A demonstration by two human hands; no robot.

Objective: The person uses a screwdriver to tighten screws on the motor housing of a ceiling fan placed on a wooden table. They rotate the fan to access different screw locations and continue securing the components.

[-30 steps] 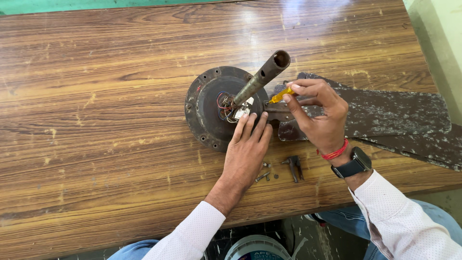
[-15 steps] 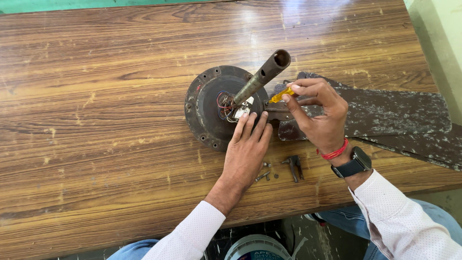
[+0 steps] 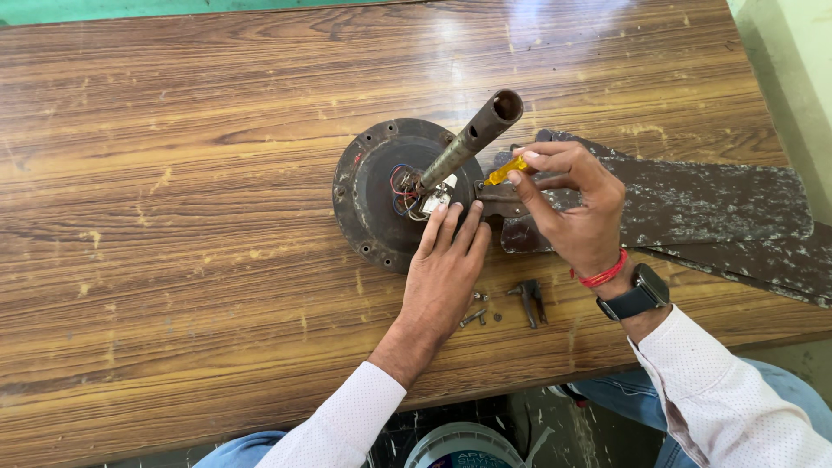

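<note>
A round dark ceiling-fan motor housing [image 3: 368, 195] lies on the wooden table [image 3: 173, 217], with a metal rod [image 3: 475, 139] rising from its centre and coloured wires [image 3: 406, 186] at the rod's base. My left hand [image 3: 446, 264] rests flat on the housing's near right edge, fingers spread. My right hand [image 3: 576, 208] grips a yellow-handled screwdriver [image 3: 505, 170], its tip down at the bracket where a worn brown fan blade [image 3: 693, 204] meets the housing.
Loose screws [image 3: 475, 316] and a small metal bracket [image 3: 530, 299] lie on the table near my left wrist. More fan blades [image 3: 763, 260] stretch to the right edge. A bucket [image 3: 455, 446] stands on the floor below the table's front edge.
</note>
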